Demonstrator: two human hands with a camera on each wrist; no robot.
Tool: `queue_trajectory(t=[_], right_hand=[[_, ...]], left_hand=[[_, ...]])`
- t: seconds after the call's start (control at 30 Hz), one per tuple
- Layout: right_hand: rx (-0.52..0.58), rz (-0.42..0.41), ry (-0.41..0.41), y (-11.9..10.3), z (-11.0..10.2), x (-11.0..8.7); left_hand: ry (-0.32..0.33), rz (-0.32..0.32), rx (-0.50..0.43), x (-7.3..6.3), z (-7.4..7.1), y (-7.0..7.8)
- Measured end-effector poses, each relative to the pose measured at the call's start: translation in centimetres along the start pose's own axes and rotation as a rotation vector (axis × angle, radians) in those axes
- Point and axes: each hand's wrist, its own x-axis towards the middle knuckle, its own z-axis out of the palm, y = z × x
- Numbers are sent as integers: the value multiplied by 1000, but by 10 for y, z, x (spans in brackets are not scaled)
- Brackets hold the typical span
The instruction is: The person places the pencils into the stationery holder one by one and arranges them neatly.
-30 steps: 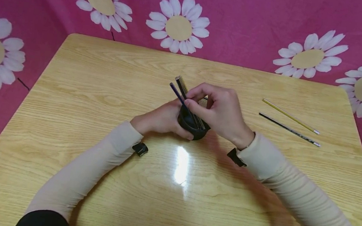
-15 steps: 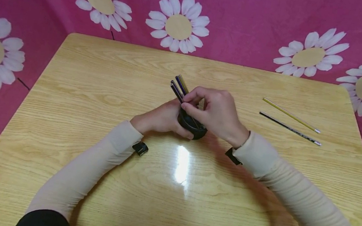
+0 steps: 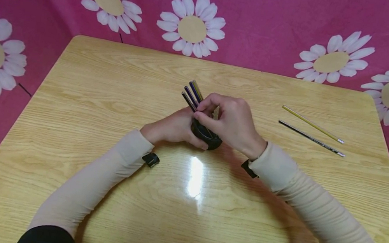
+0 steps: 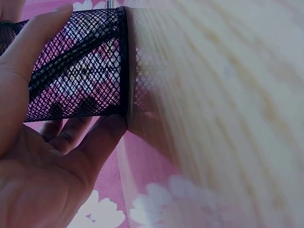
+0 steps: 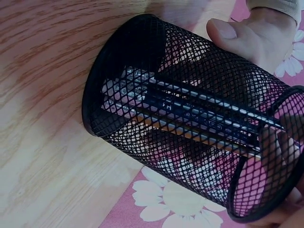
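Observation:
A black wire-mesh pencil cup (image 3: 210, 141) stands on the table in the middle of the head view. My left hand (image 3: 175, 127) holds it round the side, with the thumb near the front of the base. Several pencils (image 3: 196, 90) lean out of its mouth towards the far left. With thumb and forefinger my right hand (image 3: 235, 119) pinches a dark pencil (image 3: 187, 100) above the rim, beside the others. Through the mesh in the right wrist view, eraser ends (image 5: 124, 92) show near the cup's base. The right hand hides part of the cup's mouth.
To the right, a yellow pencil (image 3: 312, 124) and a black patterned pencil (image 3: 310, 138) lie side by side on the wooden table (image 3: 131, 80). A pink cloth (image 3: 260, 26) with white daisies hangs behind the table.
The right hand has shifted slightly left and closer over the cup. The pencil tops have rearranged and now fan out separately. The left hand and the cup have stayed in place.

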Motion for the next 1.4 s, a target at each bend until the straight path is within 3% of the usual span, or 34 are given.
queue_trajectory(t=[0.5,0.73,0.9,1.4], right_hand=[[110,31,93,7,-15,-9],[81,37,117,12,-28,-12],[52,47,141,17,-39,-17],[-44,146,169,42,-70,-48]], left_hand=[[17,-23,36,-1,-1,-3],[24,-13,60,-1,-1,-3],[35,-40,82,-2,-1,-2],[58,-76,112,-2,-1,1]])
